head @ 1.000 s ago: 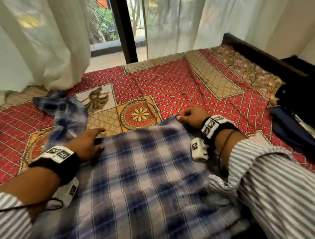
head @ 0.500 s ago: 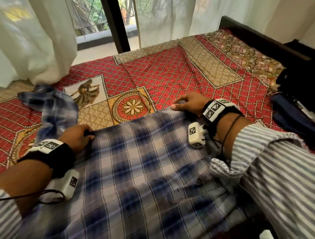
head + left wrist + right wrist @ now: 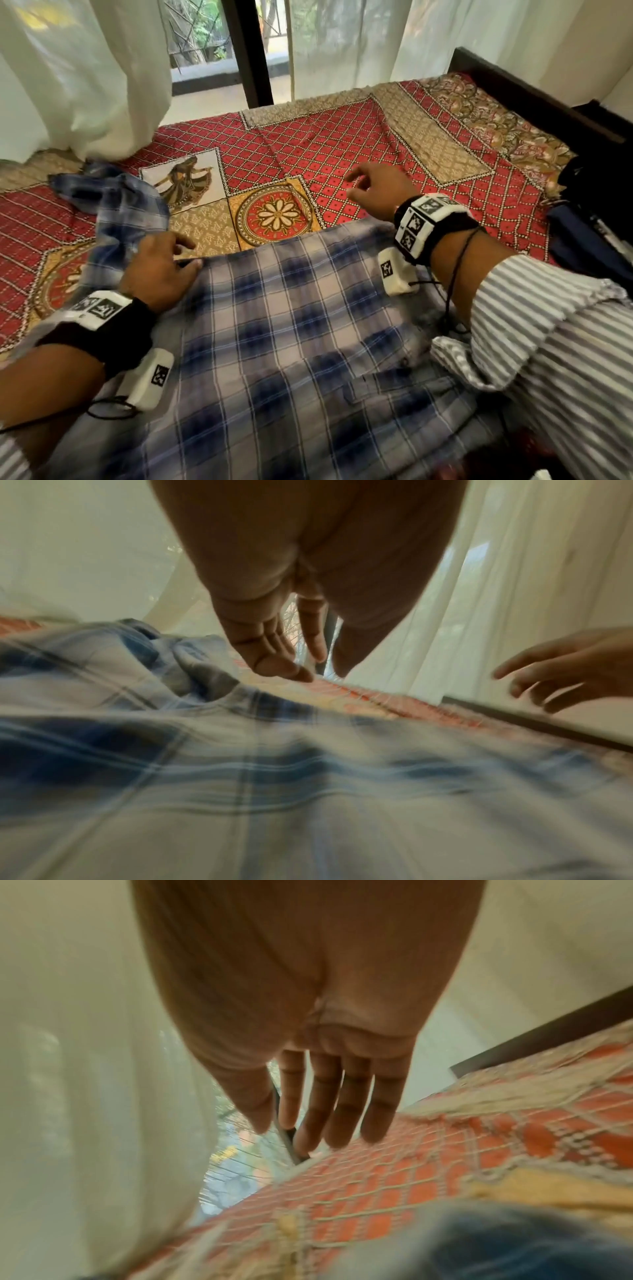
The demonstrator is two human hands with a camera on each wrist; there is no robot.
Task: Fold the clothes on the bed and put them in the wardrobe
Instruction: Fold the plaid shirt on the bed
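Note:
A blue and white plaid shirt (image 3: pixel 291 342) lies spread on the bed, its sleeve (image 3: pixel 113 205) trailing off to the far left. My left hand (image 3: pixel 161 267) hovers just over the shirt's far left corner, fingers relaxed and holding nothing; the left wrist view shows this left hand (image 3: pixel 274 647) loose above the plaid shirt (image 3: pixel 274 777). My right hand (image 3: pixel 376 192) is lifted above the bedspread past the shirt's far edge, fingers loose. In the right wrist view the right hand (image 3: pixel 318 1096) has straight fingers over the red bedspread (image 3: pixel 445 1137).
The red and gold patterned bedspread (image 3: pixel 342 147) covers the bed. White curtains (image 3: pixel 85 75) hang at the far side, by a window with a dark frame post (image 3: pixel 246 51). A dark headboard (image 3: pixel 534 89) runs along the right; dark clothes (image 3: pixel 589 236) lie at the right edge.
My right hand let go of the shirt's far edge and rose over the bedspread. The left hand released its pinch on the left corner and opened.

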